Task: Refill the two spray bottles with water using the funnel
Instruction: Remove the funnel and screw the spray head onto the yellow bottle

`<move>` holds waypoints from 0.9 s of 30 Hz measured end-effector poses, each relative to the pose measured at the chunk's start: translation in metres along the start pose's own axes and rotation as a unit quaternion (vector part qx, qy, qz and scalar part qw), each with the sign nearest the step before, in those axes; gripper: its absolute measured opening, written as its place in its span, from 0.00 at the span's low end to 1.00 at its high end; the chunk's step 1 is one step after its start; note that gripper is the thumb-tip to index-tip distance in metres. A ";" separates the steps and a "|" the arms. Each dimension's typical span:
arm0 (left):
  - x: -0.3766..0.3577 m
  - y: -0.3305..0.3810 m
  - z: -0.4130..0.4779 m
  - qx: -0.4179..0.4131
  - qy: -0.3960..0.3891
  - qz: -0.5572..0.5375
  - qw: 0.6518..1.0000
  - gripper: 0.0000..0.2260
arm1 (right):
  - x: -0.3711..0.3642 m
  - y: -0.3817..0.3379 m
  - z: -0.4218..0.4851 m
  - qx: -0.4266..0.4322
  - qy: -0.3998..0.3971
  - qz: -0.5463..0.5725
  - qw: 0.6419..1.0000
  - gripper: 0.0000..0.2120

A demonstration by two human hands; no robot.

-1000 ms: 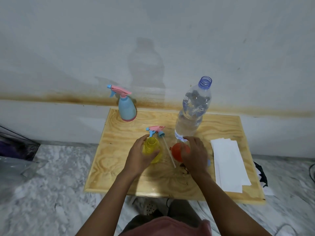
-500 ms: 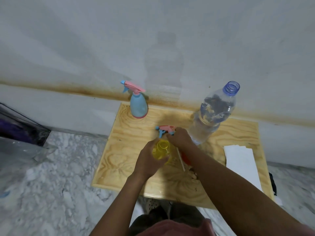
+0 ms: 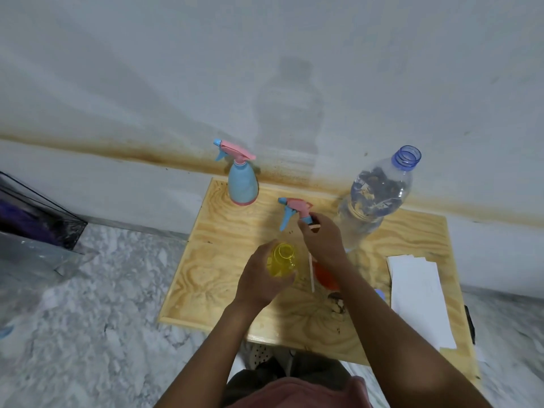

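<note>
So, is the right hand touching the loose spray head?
Touching. The head view shows the right hand pinching the spray head at its blue collar, with no gap visible; the left hand grips the yellow bottle.

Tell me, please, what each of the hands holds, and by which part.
The left hand grips the yellow spray bottle round its body; the right hand pinches the pink spray head at its blue collar.

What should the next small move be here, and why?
Probably set the spray head down aside: the right hand grips it, the left hand holds the open yellow bottle, and the orange funnel lies unused under the right wrist, so that hand must be free to take it.
</note>
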State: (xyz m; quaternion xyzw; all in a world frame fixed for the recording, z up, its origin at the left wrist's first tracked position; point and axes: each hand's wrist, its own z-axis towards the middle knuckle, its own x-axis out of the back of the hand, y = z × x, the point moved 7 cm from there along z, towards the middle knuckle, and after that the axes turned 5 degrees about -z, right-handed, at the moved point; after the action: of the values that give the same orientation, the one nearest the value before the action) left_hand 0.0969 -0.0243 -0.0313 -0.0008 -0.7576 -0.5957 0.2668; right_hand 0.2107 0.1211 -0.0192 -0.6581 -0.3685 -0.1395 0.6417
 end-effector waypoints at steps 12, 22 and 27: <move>-0.001 -0.002 0.002 -0.005 -0.022 0.007 1.000 0.32 | 0.108 -0.091 -0.061 0.120 0.099 0.198 0.968 0.14; 0.017 0.025 0.003 -0.033 -0.011 0.033 0.999 0.36 | 0.122 -0.125 -0.086 0.156 0.144 0.315 0.925 0.12; 0.028 0.043 0.000 -0.056 -0.001 0.005 0.998 0.34 | 0.095 -0.120 -0.086 0.134 0.075 0.302 0.941 0.13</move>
State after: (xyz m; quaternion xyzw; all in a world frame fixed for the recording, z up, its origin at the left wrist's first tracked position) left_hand 0.0863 -0.0212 0.0186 -0.0201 -0.7232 -0.6358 0.2688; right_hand 0.2215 0.0570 0.1441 -0.6343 -0.1182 0.0624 0.7614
